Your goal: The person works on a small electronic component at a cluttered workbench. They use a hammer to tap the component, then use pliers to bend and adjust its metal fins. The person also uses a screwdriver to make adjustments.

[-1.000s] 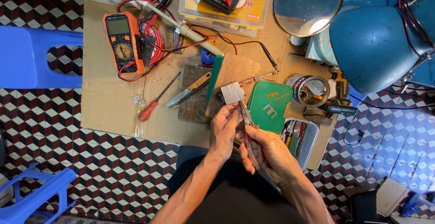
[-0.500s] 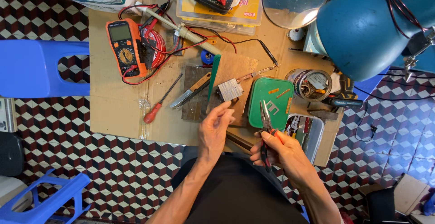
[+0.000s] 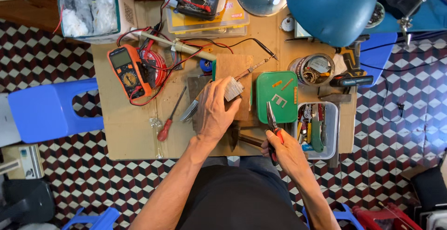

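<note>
While right hand [image 3: 285,152] grips pliers [image 3: 271,118], green tin [image 3: 276,97] beside

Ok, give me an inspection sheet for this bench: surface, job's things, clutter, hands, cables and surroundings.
Surface: small brown table, crowded.
Job's things: grey block under the left hand's fingertips; red-handled pliers, tips pointing away from the person.
Clutter: orange multimeter, red screwdriver, green tin, clear tray of tools, round tin of bits, hammer.
Hands: left hand rests on the block; right hand grips the pliers.
Cables: red and black leads tangled beside the multimeter.
Surroundings: blue stool, blue lamp, checkered floor.
</note>
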